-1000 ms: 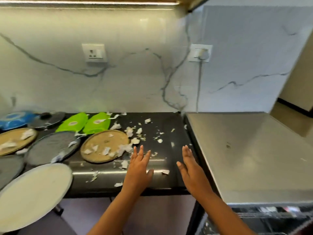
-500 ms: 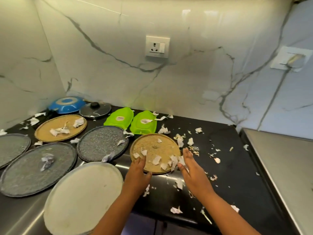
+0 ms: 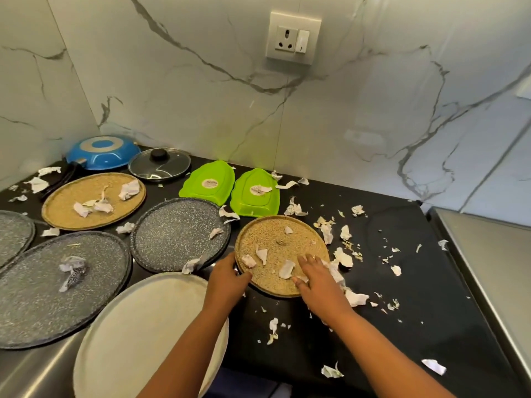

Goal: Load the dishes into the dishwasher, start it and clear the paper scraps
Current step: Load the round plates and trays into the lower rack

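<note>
A tan speckled plate (image 3: 280,244) with a few paper scraps on it lies on the black counter (image 3: 416,297). My left hand (image 3: 227,280) grips its left rim, thumb over the edge. Flat on the plate's front right part rests my right hand (image 3: 319,281), fingers spread over scraps. More torn paper scraps (image 3: 343,257) litter the counter to the right and front. Other dishes lie to the left: a second tan plate (image 3: 71,208), grey speckled plates (image 3: 172,237) (image 3: 37,305), a white plate (image 3: 138,328), two green dishes (image 3: 208,180) (image 3: 255,202).
A blue pan (image 3: 103,152) and a glass lid (image 3: 159,163) sit at the back left by the marble wall. A wall socket (image 3: 293,38) is above. A steel surface (image 3: 488,259) adjoins the counter on the right.
The view has swung left and down from the steel surface to the dishes. Both hands moved forward from the counter's front onto the tan plate; the left now holds its rim.
</note>
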